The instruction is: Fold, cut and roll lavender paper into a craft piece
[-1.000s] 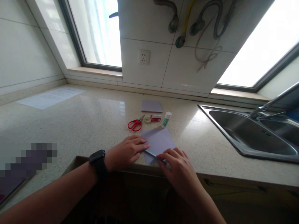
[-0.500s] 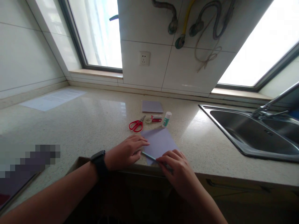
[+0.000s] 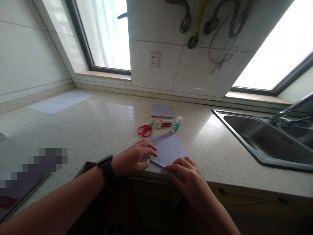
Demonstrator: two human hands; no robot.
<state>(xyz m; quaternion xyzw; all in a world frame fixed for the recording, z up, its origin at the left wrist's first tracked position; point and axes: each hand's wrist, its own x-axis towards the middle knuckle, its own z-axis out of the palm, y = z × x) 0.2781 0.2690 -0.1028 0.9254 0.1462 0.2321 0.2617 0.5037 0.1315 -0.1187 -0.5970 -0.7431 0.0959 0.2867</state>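
Item 1: lilac paper sheet (image 3: 171, 148), laid flat at the near edge of the speckled countertop (image 3: 97, 130), directly ahead of both hands. Its near-left margin is pinned under the left hand (image 3: 133, 158), fingers together and pressed flat.

Item 2: slim pencil-like stick (image 3: 157, 163), gripped by the right hand (image 3: 189, 176), fingers closed round its near end. Its long axis is seen running from lower right to upper left across the sheet's near corner, the tip lying just beside the left fingertips. The right hand is the nearer to it.

Item 3: black watch (image 3: 107, 164), worn on the left wrist.

Item 4: behind the sheet, well apart: red-handled scissors (image 3: 145, 129), tape roll (image 3: 158, 125), small red box (image 3: 166, 123), glue stick (image 3: 177, 124), a 2nd lilac pad (image 3: 161, 111).

Item 5: steel sink (image 3: 266, 140), to the right.

Item 6: printed white page (image 3: 60, 101), far left; its text cannot be read. No brand or label is legible on any item.
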